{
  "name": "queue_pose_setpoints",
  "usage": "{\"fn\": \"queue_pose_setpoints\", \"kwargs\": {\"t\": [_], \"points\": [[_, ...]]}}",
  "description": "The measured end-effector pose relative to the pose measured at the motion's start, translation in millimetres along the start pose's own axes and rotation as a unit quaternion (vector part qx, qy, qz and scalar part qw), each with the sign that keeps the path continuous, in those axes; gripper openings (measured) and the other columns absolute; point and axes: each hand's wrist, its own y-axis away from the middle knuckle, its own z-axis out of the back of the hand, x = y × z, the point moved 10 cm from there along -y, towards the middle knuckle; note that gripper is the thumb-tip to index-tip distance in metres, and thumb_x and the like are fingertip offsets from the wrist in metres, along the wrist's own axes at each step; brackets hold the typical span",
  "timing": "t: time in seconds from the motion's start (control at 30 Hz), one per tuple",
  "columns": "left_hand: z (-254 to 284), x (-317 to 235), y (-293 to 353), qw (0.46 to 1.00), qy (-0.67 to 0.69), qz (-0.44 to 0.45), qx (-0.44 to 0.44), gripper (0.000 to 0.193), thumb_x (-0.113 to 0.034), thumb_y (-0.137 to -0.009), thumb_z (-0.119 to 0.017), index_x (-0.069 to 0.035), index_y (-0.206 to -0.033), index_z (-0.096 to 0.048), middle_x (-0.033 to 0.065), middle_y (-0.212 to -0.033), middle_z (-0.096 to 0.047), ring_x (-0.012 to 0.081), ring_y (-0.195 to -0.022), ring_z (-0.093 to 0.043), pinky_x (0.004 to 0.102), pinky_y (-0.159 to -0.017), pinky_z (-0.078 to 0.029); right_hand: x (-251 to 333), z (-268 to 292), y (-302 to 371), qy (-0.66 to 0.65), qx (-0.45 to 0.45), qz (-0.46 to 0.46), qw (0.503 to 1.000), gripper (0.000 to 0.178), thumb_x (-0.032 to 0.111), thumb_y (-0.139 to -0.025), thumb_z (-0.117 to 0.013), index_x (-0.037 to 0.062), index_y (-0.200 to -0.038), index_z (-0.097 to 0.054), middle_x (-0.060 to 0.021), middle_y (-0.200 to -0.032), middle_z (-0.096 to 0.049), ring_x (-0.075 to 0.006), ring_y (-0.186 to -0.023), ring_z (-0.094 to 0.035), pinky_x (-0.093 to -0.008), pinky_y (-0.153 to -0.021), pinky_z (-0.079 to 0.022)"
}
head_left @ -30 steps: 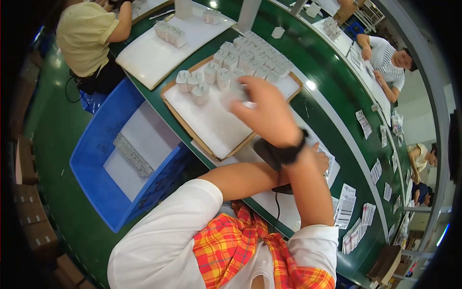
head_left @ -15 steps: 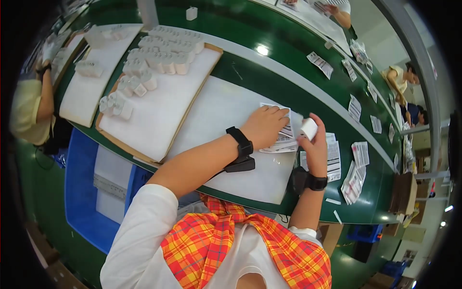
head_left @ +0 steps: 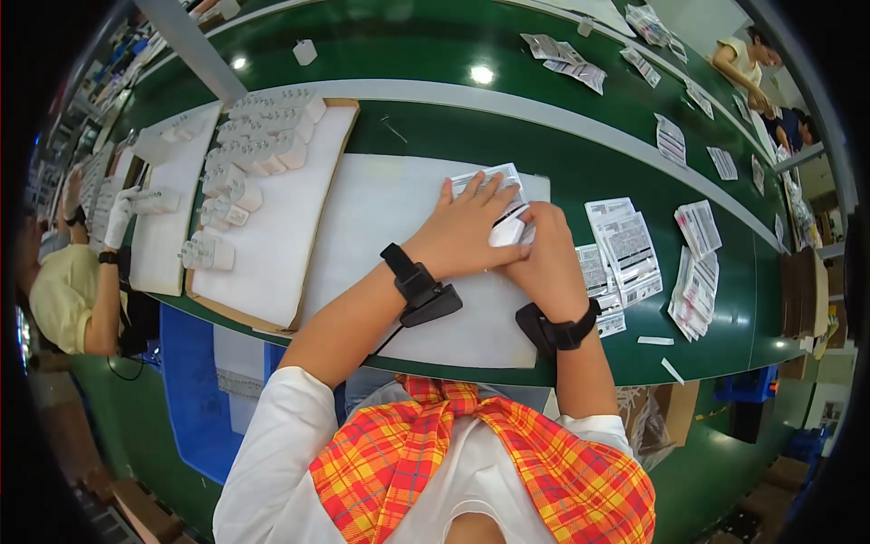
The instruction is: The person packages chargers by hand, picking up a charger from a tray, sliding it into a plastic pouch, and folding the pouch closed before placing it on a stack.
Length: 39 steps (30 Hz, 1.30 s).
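My left hand lies flat with its fingers spread over printed plastic packets, on a white mat at the table's middle. Close against it, my right hand grips a white plug charger. The charger sits at the edge of the top packet, between both hands. Whether part of it is inside the packet I cannot tell, since fingers cover it. Both wrists wear black bands.
Left of the mat, a white-lined cardboard tray bears rows of white plug chargers. More printed packets lie to the right. A blue bin stands below the table's left edge. A co-worker's gloved hand is at the far left.
My right hand has brought the charger left and down to the packets under my left hand. The whole view has shifted, and the co-worker at left shows more.
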Motion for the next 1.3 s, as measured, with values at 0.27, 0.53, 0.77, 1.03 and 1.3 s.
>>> {"fn": "queue_pose_setpoints", "kwargs": {"t": [0.27,0.53,0.77,1.03,1.3], "points": [[-3.9,-26.5,25.9,0.996,-0.062,-0.005,-0.066,0.059,-0.009,-0.086,-0.06,0.002,-0.141,-0.039,0.0248,-0.148,-0.037,0.041,-0.136,-0.039,0.0457,-0.109,-0.037,-5.2,-12.1,-1.0,-0.122,0.073,-0.039,0.989,0.029,0.0,-0.075,-0.068,0.0004,-0.098,-0.05,-0.0169,-0.094,-0.059,-0.034,-0.079,-0.062,-0.0369,-0.072,-0.051],[24.1,-6.4,8.1,0.999,-0.015,0.005,-0.038,0.054,0.001,-0.079,-0.06,-0.002,-0.131,-0.049,0.018,-0.135,-0.049,0.0387,-0.12,-0.049,0.0395,-0.1,-0.046,10.4,-5.1,2.1,-0.058,0.059,0.038,0.996,0.017,-0.002,-0.08,-0.064,0.0006,-0.092,-0.051,-0.0146,-0.086,-0.058,-0.0281,-0.074,-0.061,-0.0319,-0.067,-0.049],[57.0,16.1,9.3,0.969,0.189,-0.076,-0.138,0.049,0.0,-0.076,-0.063,-0.006,-0.124,-0.058,0.0148,-0.127,-0.056,0.0311,-0.118,-0.052,0.0345,-0.096,-0.046,6.3,10.3,1.1,-0.318,0.053,-0.001,0.947,0.018,0.001,-0.084,-0.063,0.0045,-0.098,-0.052,-0.0066,-0.096,-0.056,-0.0186,-0.084,-0.061,-0.0275,-0.073,-0.048],[29.5,44.3,6.1,0.9,0.417,0.043,-0.121,0.03,-0.017,-0.087,-0.066,-0.002,-0.113,-0.066,0.0104,-0.107,-0.067,0.0184,-0.095,-0.062,0.0297,-0.085,-0.048,3.9,32.4,-4.8,-0.596,-0.035,-0.001,0.803,0.021,0.011,-0.089,-0.067,0.004,-0.104,-0.055,-0.0025,-0.098,-0.055,-0.009,-0.08,-0.057,-0.0231,-0.071,-0.047],[-0.7,43.1,14.8,0.789,0.565,0.232,-0.065,0.028,-0.021,-0.094,-0.062,0.004,-0.106,-0.066,0.0044,-0.094,-0.068,0.0115,-0.083,-0.061,0.0266,-0.077,-0.048,-43.2,-14.4,-6.8,-0.283,0.064,-0.163,0.943,0.025,0.022,-0.095,-0.062,-0.0004,-0.107,-0.062,-0.0051,-0.091,-0.063,-0.0095,-0.074,-0.06,-0.023,-0.065,-0.048]]}}
